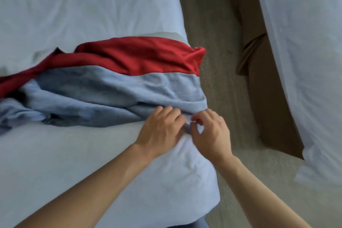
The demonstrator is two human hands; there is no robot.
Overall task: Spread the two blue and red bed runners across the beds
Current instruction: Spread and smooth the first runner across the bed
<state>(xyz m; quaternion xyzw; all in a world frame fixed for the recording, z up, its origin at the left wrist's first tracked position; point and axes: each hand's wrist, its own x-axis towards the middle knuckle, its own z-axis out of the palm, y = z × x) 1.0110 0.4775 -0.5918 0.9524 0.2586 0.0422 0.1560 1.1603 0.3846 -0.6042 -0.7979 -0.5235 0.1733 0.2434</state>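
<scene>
A blue and red bed runner (118,83) lies crumpled across the white bed (74,163) on the left, red band on the far side, blue on the near side. Its right end reaches the bed's edge; its left part is bunched and twisted. My left hand (162,127) rests on the near blue hem with curled fingers gripping the fabric. My right hand (211,131) pinches the same hem at the bed's edge, thumb and fingers curled. Only one runner is in view.
A second white bed (303,61) stands at the right with a brown bed skirt (259,79) below it. A strip of beige carpet (218,33) runs between the two beds.
</scene>
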